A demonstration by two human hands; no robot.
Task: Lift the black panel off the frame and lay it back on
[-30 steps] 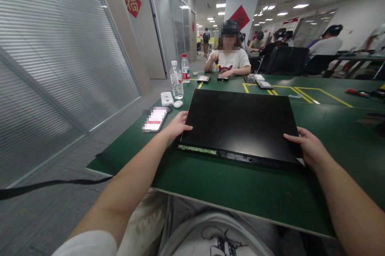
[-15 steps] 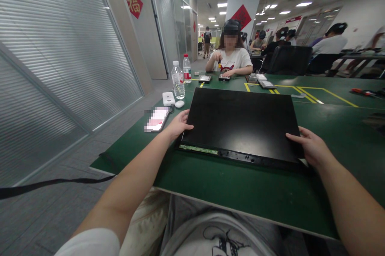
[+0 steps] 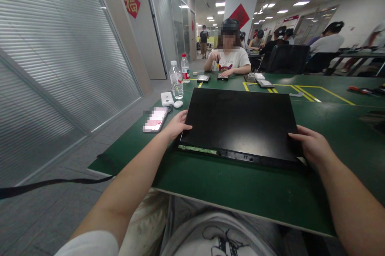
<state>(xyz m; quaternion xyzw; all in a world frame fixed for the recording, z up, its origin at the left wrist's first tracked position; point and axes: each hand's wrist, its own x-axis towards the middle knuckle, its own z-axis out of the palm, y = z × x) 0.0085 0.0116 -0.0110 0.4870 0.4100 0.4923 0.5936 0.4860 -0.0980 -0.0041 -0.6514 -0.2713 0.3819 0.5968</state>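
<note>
Between my hands is a flat black display panel, its face tilted up toward me. A thin green circuit strip runs along the left part of its near edge, and a dark frame strip continues to the right. My left hand grips the left edge, thumb on the face and fingers behind it. At the right edge my right hand holds it the same way, thumb on the front. The fingers behind the panel are partly hidden.
Left of the panel lie a phone, a white device and a small white case. Two water bottles stand behind them. Across the green table a person works on a hard drive. Tools lie far right.
My right thumb has slid slightly outward toward the panel's right edge. The panel has hardly moved, and my left hand keeps its hold; the whole view has shifted a little.
</note>
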